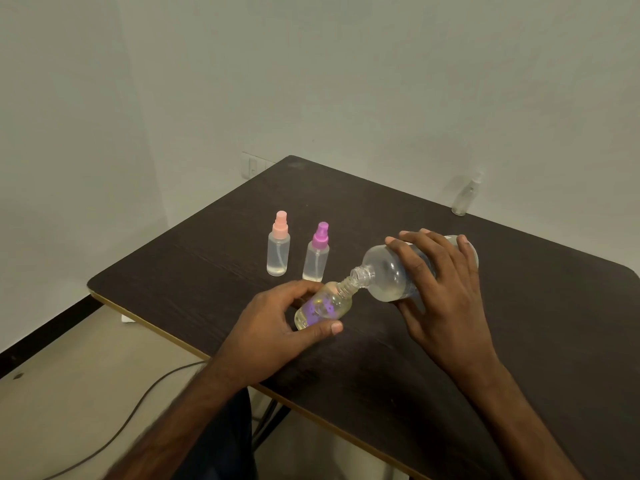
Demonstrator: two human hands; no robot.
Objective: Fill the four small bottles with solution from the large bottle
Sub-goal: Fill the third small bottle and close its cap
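Large bottle (384,275) tipped over surface (540,327), mouth meeting open small bottle (325,306) | right hand (446,285) fingers (420,242) wrapped round large bottle | left hand (273,327) fingers (298,289) grip tilted small bottle | pink-capped bottle (278,249), purple-capped bottle (316,259) upright behind

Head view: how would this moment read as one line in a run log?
step: pour | right hand: tilts large bottle | left hand: holds uncapped small bottle, mouths together | pink-capped bottle, purple-capped bottle: upright, capped
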